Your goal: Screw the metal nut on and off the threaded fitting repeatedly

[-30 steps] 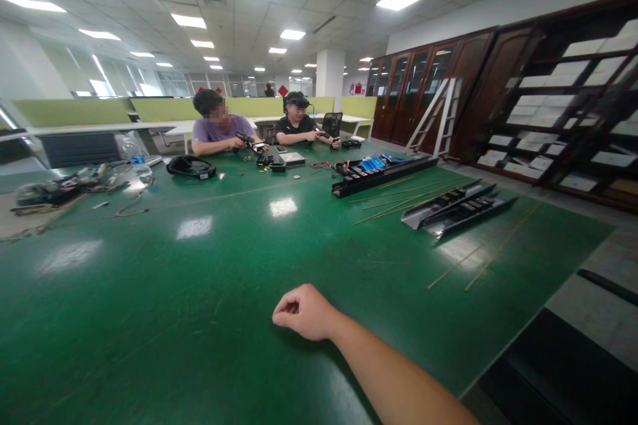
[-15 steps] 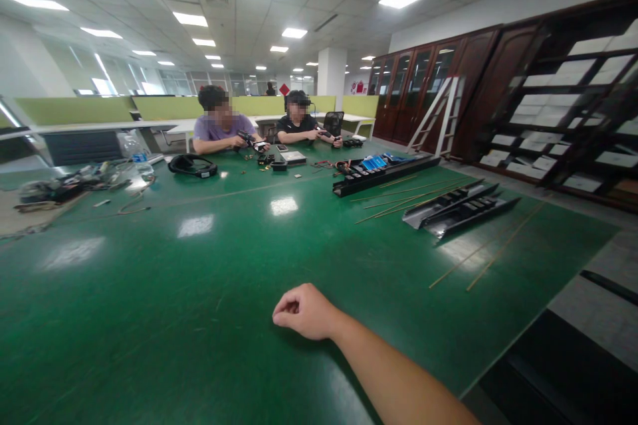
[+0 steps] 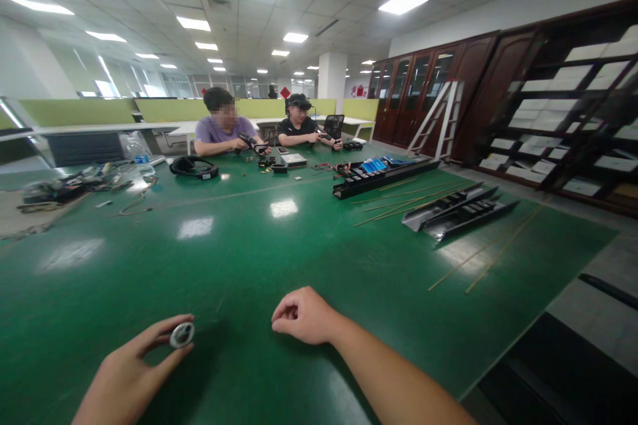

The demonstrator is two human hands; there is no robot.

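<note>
At the lower left, my left hand (image 3: 137, 365) is closed in a pinch on a small round silver object (image 3: 182, 335) with a darker middle. Thumb and fingers grip its rim, just above the green table (image 3: 239, 272); its exact kind is too small to make out. My right hand (image 3: 304, 316) rests on the table near the middle, its fingers curled toward the thumb in a loose fist. Nothing shows in the hollow between them. The two hands are apart, with bare green tabletop between.
To the right lie thin brass-coloured rods (image 3: 399, 202) and dark metal channels (image 3: 461, 212). A longer black channel (image 3: 383, 176) with blue parts sits behind. At the far side are a black headset (image 3: 194, 167), a plastic bottle (image 3: 142, 156) and two people (image 3: 226, 129) handling devices.
My left hand has come into view from the lower left, pinching the small round silver object. My right hand stays almost where it was.
</note>
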